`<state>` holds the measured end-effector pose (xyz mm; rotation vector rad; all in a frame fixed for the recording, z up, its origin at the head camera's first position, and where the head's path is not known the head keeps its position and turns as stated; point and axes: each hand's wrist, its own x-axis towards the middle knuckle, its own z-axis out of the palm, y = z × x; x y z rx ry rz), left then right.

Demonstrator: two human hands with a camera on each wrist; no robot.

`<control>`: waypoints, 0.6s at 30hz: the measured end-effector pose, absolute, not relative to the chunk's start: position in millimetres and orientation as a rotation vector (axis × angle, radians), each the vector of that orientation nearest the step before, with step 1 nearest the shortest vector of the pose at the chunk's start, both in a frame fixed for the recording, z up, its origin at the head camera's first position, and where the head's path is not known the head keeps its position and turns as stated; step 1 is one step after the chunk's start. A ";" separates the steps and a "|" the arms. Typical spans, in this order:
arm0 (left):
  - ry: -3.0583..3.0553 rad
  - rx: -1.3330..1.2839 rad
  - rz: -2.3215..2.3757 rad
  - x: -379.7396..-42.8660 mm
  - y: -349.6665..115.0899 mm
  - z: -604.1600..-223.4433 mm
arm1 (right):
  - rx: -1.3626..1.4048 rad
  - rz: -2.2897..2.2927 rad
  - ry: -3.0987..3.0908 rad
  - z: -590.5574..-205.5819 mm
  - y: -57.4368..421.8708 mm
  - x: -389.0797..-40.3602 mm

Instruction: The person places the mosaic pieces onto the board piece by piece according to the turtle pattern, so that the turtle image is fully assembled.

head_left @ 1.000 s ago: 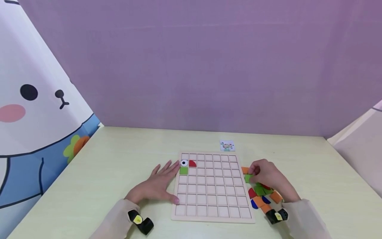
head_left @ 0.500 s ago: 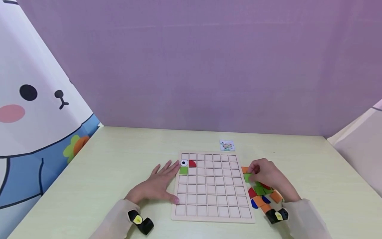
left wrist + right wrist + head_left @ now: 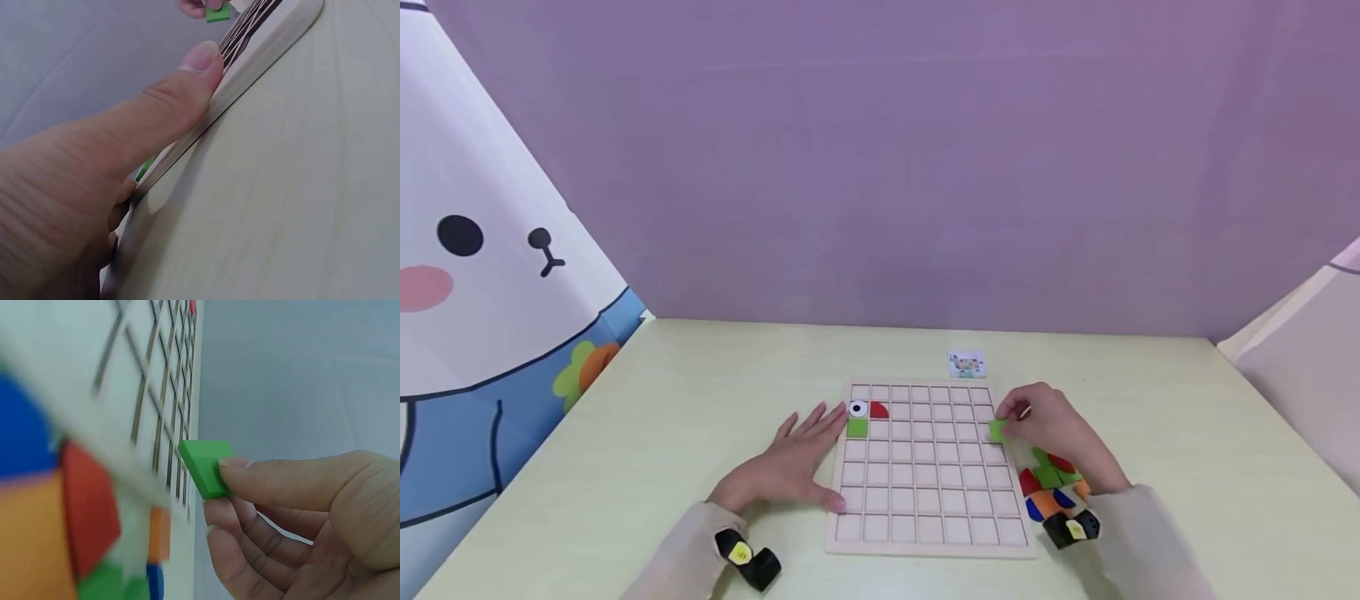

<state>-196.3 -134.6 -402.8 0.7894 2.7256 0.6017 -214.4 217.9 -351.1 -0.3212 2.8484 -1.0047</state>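
Observation:
A pale wooden grid board (image 3: 917, 475) lies on the table. My left hand (image 3: 786, 471) is spread along its left edge; in the left wrist view the thumb (image 3: 169, 103) presses the rim. Between thumb and fingers my right hand (image 3: 1048, 425) pinches a green square tile (image 3: 206, 465), held up over the board's right edge in the head view. Three tiles sit at the board's upper left: a white one with a black eye dot (image 3: 858, 408), a red quarter-round one (image 3: 878, 410) and a green square one (image 3: 857, 428).
Loose coloured tiles (image 3: 1048, 477), red, green, orange and blue, lie in a heap right of the board, partly under my right wrist. A small picture card (image 3: 966, 364) lies behind the board. A purple backdrop (image 3: 880, 167) rises at the table's far edge.
My right hand has lifted the green square tile from beside the heap and moved left with it to the board's right edge. The left hand stays in place on the board.

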 end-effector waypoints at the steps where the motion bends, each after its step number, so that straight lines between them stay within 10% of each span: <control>1: 2.727 0.792 0.601 -196.2 -134.9 -402.6 | -0.318 -1.008 2.849 -350.6 213.5 -215.6; 18: 2.714 0.800 0.614 -197.8 -134.5 -403.7 | -0.455 -1.156 2.771 -358.5 169.1 -233.9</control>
